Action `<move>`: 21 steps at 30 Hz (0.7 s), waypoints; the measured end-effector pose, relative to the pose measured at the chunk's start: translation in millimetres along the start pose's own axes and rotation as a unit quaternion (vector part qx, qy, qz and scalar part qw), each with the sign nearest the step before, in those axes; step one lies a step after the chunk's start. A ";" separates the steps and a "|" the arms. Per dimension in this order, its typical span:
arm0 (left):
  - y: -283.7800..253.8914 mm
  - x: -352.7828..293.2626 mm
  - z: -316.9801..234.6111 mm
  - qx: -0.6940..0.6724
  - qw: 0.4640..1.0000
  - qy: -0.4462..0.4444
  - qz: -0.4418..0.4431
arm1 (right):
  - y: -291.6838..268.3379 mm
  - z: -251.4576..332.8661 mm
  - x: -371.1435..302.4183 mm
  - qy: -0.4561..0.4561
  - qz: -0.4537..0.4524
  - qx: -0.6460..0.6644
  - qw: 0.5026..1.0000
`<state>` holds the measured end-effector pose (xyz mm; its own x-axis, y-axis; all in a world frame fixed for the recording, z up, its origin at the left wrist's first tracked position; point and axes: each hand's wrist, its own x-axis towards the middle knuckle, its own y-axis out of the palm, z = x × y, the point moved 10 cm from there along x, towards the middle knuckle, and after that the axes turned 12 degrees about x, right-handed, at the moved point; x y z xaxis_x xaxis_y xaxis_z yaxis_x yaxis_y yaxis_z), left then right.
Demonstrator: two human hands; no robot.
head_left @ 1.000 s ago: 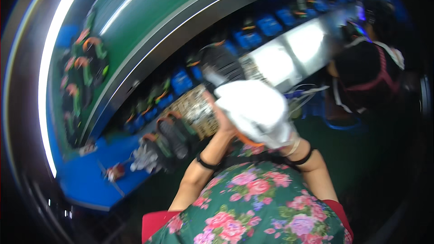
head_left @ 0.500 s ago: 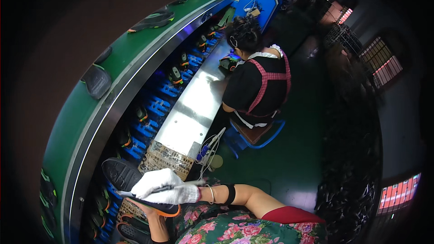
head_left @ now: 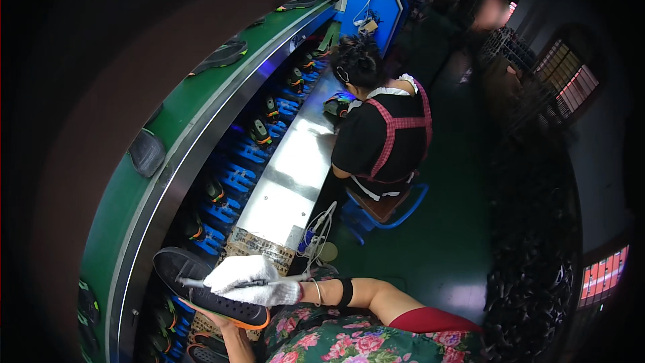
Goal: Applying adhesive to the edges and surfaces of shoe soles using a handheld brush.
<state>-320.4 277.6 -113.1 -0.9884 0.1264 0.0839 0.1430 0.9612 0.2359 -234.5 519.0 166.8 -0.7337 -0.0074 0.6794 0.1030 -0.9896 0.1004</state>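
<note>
A black shoe sole (head_left: 176, 267) with an orange edge lies tilted in front of me at lower left. My left hand (head_left: 220, 319), bare, grips it from below along its near side; most of the fingers are hidden under it. Over the sole is my right hand (head_left: 252, 284) in a white knitted glove, closed around a thin, pale-handled brush (head_left: 192, 283). The brush's tip lies over the middle of the sole, and its handle sticks out to the right past the wrist.
A green conveyor belt (head_left: 171, 117) carrying dark soles curves along the left. Below it are blue racks (head_left: 236, 176) with shoes. Beside them runs a shiny metal bench (head_left: 282, 191) with taped cardboard (head_left: 259, 242). Ahead, another person (head_left: 376, 128) sits on a stool near cables (head_left: 322, 228).
The sole has turned so more of its top shows. My gloved right hand has shifted slightly right, and the brush tip now lies over the sole's middle. The whole view has shifted slightly.
</note>
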 end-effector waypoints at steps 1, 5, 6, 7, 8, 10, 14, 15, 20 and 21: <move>6.5 3.8 3.3 0.050 0.999 0.012 0.018 | -0.1 1.0 2.9 -0.003 0.001 -0.001 1.000; 14.2 15.3 25.3 0.012 0.999 -0.033 -0.022 | -10.8 10.8 10.6 -0.022 -0.020 0.004 1.000; 10.2 13.8 24.0 -0.009 0.997 -0.055 -0.048 | -15.2 7.7 12.6 -0.006 -0.021 0.038 0.999; -3.9 7.8 25.1 -0.048 0.985 -0.108 -0.125 | -17.1 6.3 13.0 0.010 -0.021 0.078 0.997; -4.7 4.6 13.4 -0.058 0.982 -0.116 -0.136 | -26.5 12.8 15.7 -0.034 -0.038 0.018 0.999; -0.6 4.7 -15.6 -0.097 0.974 -0.104 -0.179 | -43.7 -10.4 16.1 0.064 -0.091 0.115 0.987; 64.0 8.0 -66.3 -0.310 0.931 -0.092 -0.172 | -29.1 -7.8 19.1 0.049 0.017 -0.047 0.998; 87.7 10.8 -78.0 -0.321 0.932 -0.111 -0.129 | -24.0 -9.5 19.0 0.054 0.019 -0.056 0.997; 159.2 11.6 -107.1 -0.446 0.874 -0.186 0.040 | 0.2 -3.9 13.2 0.026 0.050 -0.114 0.992; 163.3 12.3 -106.1 -0.293 0.934 -0.177 0.101 | 1.5 -3.8 12.3 0.017 0.054 -0.108 0.993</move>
<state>-303.9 410.0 29.2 -0.8783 0.4634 -0.1178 0.2281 0.6226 0.7485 -246.0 516.9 172.6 -0.7491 -0.1157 0.6523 0.0376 -0.9905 -0.1325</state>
